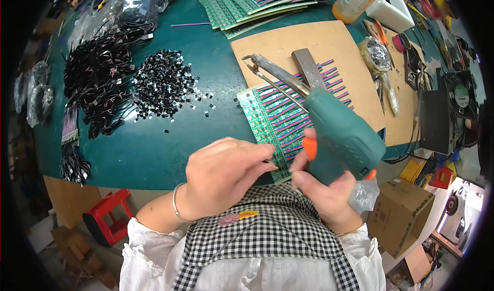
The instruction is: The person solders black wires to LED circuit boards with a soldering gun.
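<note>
My right hand (327, 190) grips the handle of a green soldering gun (347, 136) with an orange trigger. Its metal barrel and thin wire feed tube slant up and left above a green circuit board panel (260, 118). My left hand (224, 170) is pinched closed over the panel's near end; a tiny dark thing shows at its fingertips, too small to name. Rows of purple, pink and black wires (288, 124) run from the panel to the right. Across their far end lies a grey metal bar (309, 67). The gun hides part of the wires.
Left of the panel spreads a heap of small black components (164, 82), beside a pile of black cables (98, 80). Wired circuit boards (236, 8) are stacked at the back. An orange bottle (357, 3) stands behind the cardboard sheet (360, 59). Right sits a black fan (460, 95).
</note>
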The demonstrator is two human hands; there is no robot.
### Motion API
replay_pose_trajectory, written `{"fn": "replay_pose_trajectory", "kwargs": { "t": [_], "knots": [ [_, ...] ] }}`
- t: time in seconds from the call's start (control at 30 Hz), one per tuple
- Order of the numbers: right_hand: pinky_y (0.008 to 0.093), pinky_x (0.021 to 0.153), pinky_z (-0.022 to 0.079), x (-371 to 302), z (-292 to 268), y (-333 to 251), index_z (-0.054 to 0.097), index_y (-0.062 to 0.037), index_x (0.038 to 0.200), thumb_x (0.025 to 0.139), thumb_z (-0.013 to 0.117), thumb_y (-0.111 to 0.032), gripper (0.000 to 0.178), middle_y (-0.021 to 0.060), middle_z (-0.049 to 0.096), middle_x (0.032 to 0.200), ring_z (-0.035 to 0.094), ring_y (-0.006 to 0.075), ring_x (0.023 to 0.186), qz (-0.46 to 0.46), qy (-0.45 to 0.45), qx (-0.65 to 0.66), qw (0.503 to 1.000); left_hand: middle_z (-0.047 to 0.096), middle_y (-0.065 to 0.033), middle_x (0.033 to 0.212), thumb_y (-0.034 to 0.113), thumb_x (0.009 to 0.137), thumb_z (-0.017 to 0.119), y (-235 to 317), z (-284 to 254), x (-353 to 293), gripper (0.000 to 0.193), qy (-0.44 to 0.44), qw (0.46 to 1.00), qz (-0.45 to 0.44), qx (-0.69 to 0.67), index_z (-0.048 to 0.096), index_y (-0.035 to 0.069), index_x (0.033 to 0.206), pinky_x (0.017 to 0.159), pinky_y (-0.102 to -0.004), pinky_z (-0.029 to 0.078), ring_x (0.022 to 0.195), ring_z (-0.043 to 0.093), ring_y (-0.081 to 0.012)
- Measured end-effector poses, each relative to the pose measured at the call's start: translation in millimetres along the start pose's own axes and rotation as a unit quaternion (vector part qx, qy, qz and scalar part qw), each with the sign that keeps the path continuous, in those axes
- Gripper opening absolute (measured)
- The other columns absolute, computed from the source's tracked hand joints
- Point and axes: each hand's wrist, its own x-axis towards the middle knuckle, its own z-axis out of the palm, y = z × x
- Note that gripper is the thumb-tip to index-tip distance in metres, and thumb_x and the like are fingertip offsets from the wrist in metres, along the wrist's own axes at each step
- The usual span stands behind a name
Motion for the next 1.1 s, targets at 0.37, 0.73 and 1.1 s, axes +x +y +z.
{"fn": "replay_pose_trajectory", "kwargs": {
  "t": [0.37, 0.73, 1.1],
  "knots": [
    [0.0221, 0.061, 0.05, 11.2, 16.0, -1.8, 0.06, 0.0009, 0.088, 0.072, 0.065, 0.011, 0.02, 0.0042, 0.062, 0.08, 0.059, 0.009, 0.07, -0.015, 0.029, -0.072, 0.997, 0.065, -0.0153, 0.085, 0.004, 0.067, 0.064, 8.9, 4.4, 10.4, 0.038, -0.057, 0.963, 0.217, 0.148, 0.059, -0.009, 0.103, 0.058, -0.0294, 0.05, 0.071, 0.063, -0.0231],
    [0.0262, 0.062, 0.049, 5.7, 6.6, 13.2, 0.042, 0.0047, 0.124, 0.072, 0.061, 0.014, 0.056, 0.0098, 0.06, 0.083, 0.058, 0.0132, 0.072, 0.05, -0.024, -0.062, 0.997, 0.062, -0.0066, 0.07, -0.004, 0.061, 0.068, -5.5, 17.8, -0.8, 0.02, 0.017, 0.994, 0.1, 0.034, 0.058, 0.001, 0.077, 0.055, -0.0302, 0.049, 0.061, 0.061, -0.0209],
    [0.0238, 0.065, 0.05, 4.8, 11.4, 15.1, 0.059, 0.0006, 0.091, 0.071, 0.066, 0.011, 0.024, 0.0047, 0.063, 0.081, 0.06, 0.0108, 0.072, 0.004, 0.012, -0.094, 0.995, 0.067, -0.0104, 0.07, 0.002, 0.073, 0.072, -2.7, 6.5, -6.5, 0.01, -0.072, 0.979, -0.16, -0.105, 0.067, -0.001, 0.082, 0.054, -0.024, 0.05, 0.06, 0.065, -0.016]
  ]
}}
